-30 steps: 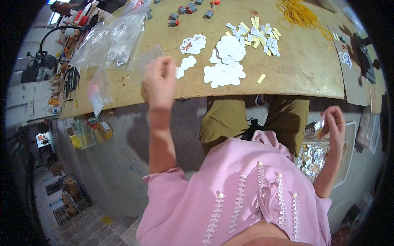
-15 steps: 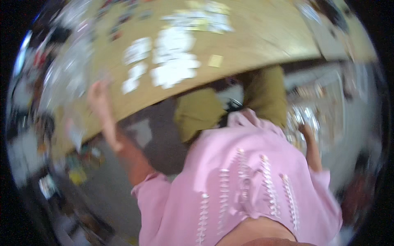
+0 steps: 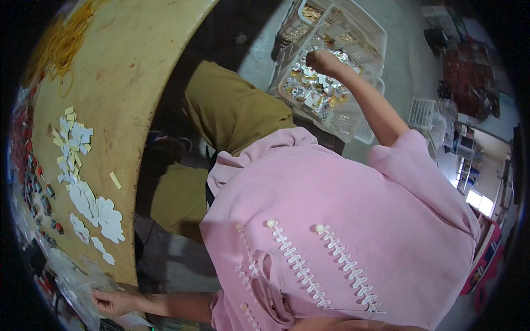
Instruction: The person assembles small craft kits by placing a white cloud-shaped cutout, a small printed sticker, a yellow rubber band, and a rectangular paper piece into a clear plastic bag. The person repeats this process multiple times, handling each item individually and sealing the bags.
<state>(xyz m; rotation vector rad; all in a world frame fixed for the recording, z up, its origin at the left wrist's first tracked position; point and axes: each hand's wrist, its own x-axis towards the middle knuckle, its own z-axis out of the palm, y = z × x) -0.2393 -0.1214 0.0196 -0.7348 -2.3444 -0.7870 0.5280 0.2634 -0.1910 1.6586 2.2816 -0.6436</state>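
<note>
My left hand (image 3: pixel 115 302) is at the near left corner of the table, over clear plastic bags (image 3: pixel 74 284). Its fingers are curled together; what they hold, if anything, is too small to make out. On my other side, my right hand (image 3: pixel 326 62) is closed above a white plastic basket (image 3: pixel 287 88). Shiny foil-like pieces (image 3: pixel 316 91) in silver and gold fill the basket below it. The inside of that fist is hidden. White cloud-shaped paper cutouts (image 3: pixel 109 220) lie on the table beyond my left hand.
The yellowish table (image 3: pixel 132 71) curves along my left. On it lie yellow and white paper strips (image 3: pixel 72 146), a heap of yellow rubber bands (image 3: pixel 66 41) and several small red-and-grey parts (image 3: pixel 47 207). Another white basket section (image 3: pixel 353 27) stands behind the foil pieces. My knees (image 3: pixel 232 105) are between table and basket.
My view has swung to the right, bringing the basket nearer the middle and the table to the left. My left hand remains by the plastic bags, my right hand over the basket.
</note>
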